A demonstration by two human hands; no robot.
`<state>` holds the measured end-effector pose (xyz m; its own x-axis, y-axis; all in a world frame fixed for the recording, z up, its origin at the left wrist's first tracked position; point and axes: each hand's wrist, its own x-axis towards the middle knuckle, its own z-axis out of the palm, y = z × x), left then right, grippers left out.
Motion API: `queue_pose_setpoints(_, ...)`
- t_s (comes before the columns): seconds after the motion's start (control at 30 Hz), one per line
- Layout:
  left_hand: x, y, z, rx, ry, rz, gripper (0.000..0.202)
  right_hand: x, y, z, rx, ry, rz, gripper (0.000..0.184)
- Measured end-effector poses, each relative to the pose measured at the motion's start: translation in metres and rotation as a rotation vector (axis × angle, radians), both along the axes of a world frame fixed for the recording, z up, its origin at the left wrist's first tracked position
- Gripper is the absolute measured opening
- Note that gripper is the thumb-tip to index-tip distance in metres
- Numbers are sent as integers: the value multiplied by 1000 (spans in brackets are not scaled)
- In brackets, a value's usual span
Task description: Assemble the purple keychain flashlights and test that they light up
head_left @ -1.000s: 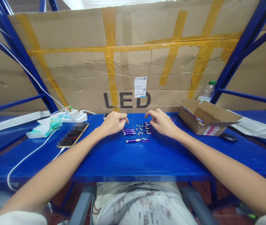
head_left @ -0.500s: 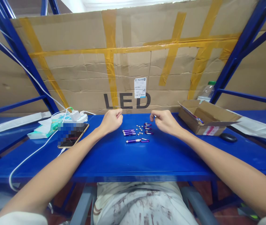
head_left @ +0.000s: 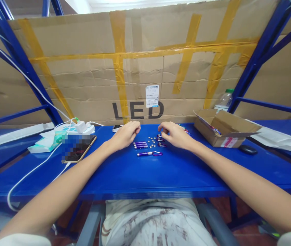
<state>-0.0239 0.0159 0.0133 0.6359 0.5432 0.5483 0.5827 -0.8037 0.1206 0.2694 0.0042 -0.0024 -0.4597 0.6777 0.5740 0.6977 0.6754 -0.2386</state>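
Note:
My left hand (head_left: 125,134) rests on the blue table (head_left: 145,174) with its fingers curled shut; whatever is inside them is hidden. Its fingertips sit just left of a few purple flashlight tubes (head_left: 140,145). My right hand (head_left: 175,134) lies opposite with its fingers bent into a pinch. It touches small purple caps (head_left: 160,139) beside a cluster of several silver button cells (head_left: 151,139). What the pinch holds is too small to tell. A whole purple keychain flashlight (head_left: 149,153) lies nearer to me, between both hands.
A phone (head_left: 78,149), a white power strip (head_left: 75,128) with cables and a tissue pack (head_left: 41,145) sit on the left. An open cardboard box (head_left: 226,129), a plastic bottle (head_left: 224,99) and a black mouse (head_left: 248,149) stand on the right. A taped cardboard wall (head_left: 145,68) closes the back.
Both hands had lifted and drawn back as closed fists half a second ago. They have come back down toward the small parts, fingertips near the tubes and caps.

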Motion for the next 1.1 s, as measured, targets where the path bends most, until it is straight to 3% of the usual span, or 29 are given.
queue_pose_setpoints(0.2,-4,0,1,-44,0,52,25,-4,-5,1,71,-3,-51,49)
queue_pose_setpoints(0.47,-2,0,1,17,-34,59,25,1,-11,10,51,81,-80,38)
queue_pose_setpoints(0.7,1,-2,1,232,-116,226,29,4,-5,5,12,90,-80,29)
queue_pose_setpoints(0.8,2,-6,4,264,-176,236,34,1,-2,1,15,107,-62,30)
queue_pose_setpoints(1.1,-3,-7,5,33,-202,172,31,3,9,-6,141,162,-57,35)
